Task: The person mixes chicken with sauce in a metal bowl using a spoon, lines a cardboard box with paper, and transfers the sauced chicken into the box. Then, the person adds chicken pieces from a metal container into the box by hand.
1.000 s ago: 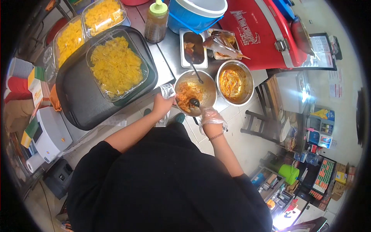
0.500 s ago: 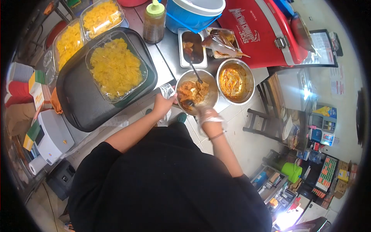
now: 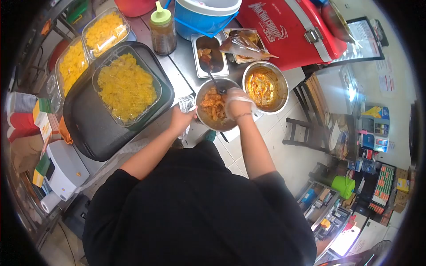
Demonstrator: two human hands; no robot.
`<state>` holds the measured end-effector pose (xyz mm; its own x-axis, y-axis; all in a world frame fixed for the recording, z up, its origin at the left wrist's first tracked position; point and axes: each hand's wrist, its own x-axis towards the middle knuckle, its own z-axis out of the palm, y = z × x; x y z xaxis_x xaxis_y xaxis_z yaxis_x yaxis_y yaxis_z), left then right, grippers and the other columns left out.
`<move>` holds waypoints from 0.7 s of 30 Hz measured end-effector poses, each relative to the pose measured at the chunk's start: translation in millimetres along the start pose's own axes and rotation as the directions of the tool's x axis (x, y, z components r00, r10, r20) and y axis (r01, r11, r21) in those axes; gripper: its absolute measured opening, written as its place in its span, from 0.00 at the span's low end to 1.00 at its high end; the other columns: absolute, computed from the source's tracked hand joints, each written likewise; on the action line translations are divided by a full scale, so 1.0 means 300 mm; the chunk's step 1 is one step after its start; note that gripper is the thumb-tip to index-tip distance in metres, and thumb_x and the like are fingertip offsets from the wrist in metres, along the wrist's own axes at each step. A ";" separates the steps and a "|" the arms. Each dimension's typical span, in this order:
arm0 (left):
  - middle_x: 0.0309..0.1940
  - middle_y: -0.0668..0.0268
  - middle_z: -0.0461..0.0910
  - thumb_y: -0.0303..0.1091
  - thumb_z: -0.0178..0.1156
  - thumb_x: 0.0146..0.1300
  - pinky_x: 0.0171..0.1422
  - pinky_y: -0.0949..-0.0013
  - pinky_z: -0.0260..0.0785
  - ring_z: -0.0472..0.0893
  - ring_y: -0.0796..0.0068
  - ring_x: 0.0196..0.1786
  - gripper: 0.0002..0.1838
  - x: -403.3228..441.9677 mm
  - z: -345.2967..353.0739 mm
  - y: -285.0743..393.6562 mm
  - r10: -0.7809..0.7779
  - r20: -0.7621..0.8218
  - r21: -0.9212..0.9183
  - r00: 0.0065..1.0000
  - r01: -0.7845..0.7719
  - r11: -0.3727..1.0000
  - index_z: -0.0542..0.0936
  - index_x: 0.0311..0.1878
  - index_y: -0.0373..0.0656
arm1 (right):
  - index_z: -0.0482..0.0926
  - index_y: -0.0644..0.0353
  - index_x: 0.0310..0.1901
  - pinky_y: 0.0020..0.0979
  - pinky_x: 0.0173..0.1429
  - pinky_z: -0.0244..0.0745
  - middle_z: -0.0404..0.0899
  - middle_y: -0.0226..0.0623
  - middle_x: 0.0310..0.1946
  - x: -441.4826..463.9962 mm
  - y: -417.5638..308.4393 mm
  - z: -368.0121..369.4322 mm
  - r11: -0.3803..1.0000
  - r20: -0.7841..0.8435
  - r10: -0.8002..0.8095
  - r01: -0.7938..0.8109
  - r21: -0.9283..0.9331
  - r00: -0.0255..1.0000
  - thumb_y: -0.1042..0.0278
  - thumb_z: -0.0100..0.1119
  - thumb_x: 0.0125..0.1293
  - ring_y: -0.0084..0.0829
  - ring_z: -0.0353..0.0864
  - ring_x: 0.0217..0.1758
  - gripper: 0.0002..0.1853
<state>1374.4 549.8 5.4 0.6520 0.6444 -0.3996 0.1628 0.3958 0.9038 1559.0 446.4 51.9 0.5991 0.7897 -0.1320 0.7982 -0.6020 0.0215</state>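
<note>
My left hand grips the left rim of a steel mixing bowl. A crumpled, silvery printed wrapper or cloth shows by its fingers. Orange-brown coated food pieces lie in the bowl. My right hand, in a clear plastic glove, is at the bowl's right side with curled fingers; whatever it holds is hidden. A dark spoon leans over the bowl's far edge, its handle toward a steel pan with some food in it. A second steel bowl, smeared with orange sauce, stands to the right.
A black tray at left bears a clear tub of yellow food; two similar tubs stand behind. Beyond the bowls are a squeeze bottle, a blue bucket, a bagged pan and a red cooler.
My right hand has moved from the bowl's near side up to its right side. The dark utensil near its fingers no longer shows. My left hand stays at the rim; the view has shifted slightly.
</note>
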 end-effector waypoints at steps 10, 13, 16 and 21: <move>0.33 0.67 0.80 0.24 0.61 0.57 0.29 0.76 0.67 0.72 0.82 0.23 0.13 0.022 -0.001 0.018 0.015 -0.057 -0.066 0.998 -0.019 0.998 0.77 0.46 0.35 | 0.78 0.55 0.30 0.38 0.40 0.75 0.79 0.42 0.29 -0.231 -0.008 -0.228 0.958 0.186 -0.285 0.286 0.025 0.940 0.69 0.49 0.58 0.41 0.80 0.35 0.07; 0.34 0.67 0.80 0.24 0.60 0.57 0.28 0.76 0.67 0.73 0.82 0.23 0.13 0.024 0.012 -0.004 0.016 -0.059 -0.056 0.998 -0.019 0.998 0.77 0.46 0.34 | 0.78 0.57 0.32 0.38 0.42 0.75 0.79 0.43 0.31 -0.252 -0.058 -0.115 0.983 0.214 -0.182 0.171 0.069 0.960 0.70 0.49 0.58 0.42 0.80 0.38 0.07; 0.35 0.66 0.80 0.24 0.60 0.57 0.27 0.76 0.66 0.73 0.82 0.24 0.14 0.007 0.019 -0.017 0.033 -0.047 -0.018 0.998 -0.034 0.999 0.76 0.47 0.34 | 0.77 0.57 0.36 0.42 0.40 0.75 0.80 0.47 0.32 -0.182 -0.088 -0.035 0.990 0.222 -0.110 0.086 0.114 0.969 0.68 0.48 0.58 0.45 0.80 0.36 0.08; 0.35 0.66 0.80 0.24 0.60 0.57 0.27 0.76 0.66 0.73 0.82 0.23 0.14 -0.002 0.023 0.021 -0.004 -0.070 0.029 0.998 0.006 1.000 0.75 0.47 0.33 | 0.78 0.59 0.31 0.42 0.38 0.74 0.79 0.49 0.31 -0.164 -0.023 -0.177 0.974 0.048 -0.029 0.017 0.226 0.998 0.68 0.49 0.58 0.46 0.80 0.35 0.08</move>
<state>1380.2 547.4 12.3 0.5976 0.6871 -0.4133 0.1883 0.3807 0.9053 1527.5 418.0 111.0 0.5721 0.8002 -0.1801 0.7736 -0.5994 -0.2054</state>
